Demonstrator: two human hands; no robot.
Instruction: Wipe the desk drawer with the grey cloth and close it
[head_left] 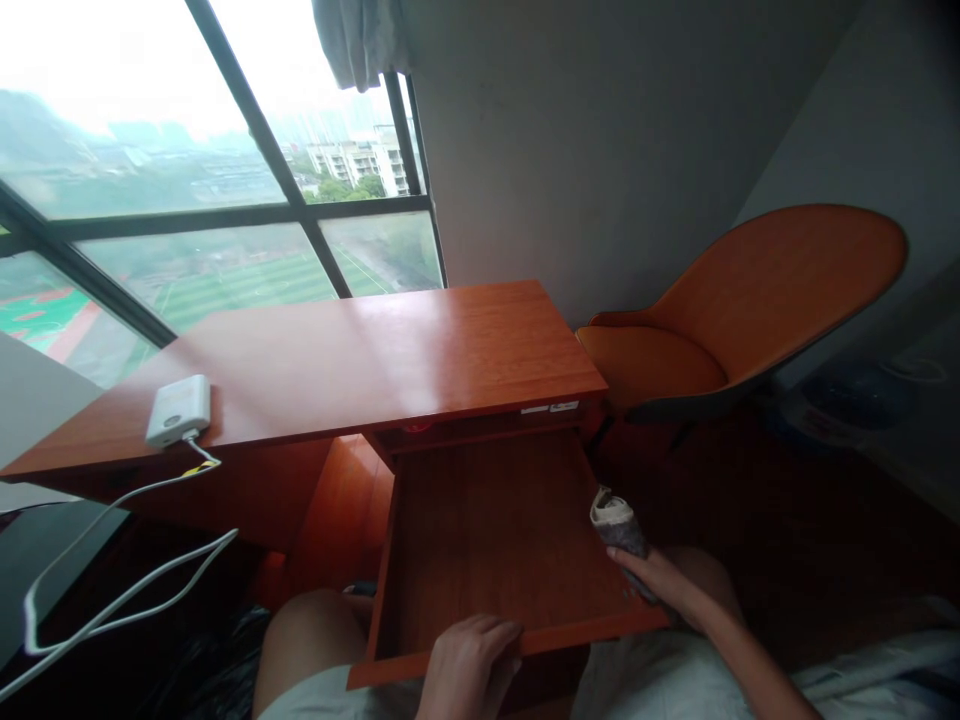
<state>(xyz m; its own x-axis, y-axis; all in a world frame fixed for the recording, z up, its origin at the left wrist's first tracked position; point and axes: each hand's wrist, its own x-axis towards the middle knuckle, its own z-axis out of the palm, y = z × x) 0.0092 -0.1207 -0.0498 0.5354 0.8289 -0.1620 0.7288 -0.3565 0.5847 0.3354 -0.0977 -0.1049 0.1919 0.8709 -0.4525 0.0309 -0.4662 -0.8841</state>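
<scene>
A wooden drawer (487,540) is pulled out of the reddish-brown desk (375,360) toward my lap, its inside bare. My left hand (471,655) grips the drawer's front edge, fingers hooked over the top. At the drawer's right front corner, my right hand (656,580) is closed around a folded cloth (621,522), grey with a pale upper end. The cloth rests against or just over the right side wall; exact contact is hard to make out. Part of it is hidden by my fingers.
A white power adapter (180,408) sits on the desk's left end, its white cable (120,490) looping down at left. An orange chair (780,290) stands right of the desk. Dark plastic (202,660) lies low at left. Behind the desk is a window (247,200).
</scene>
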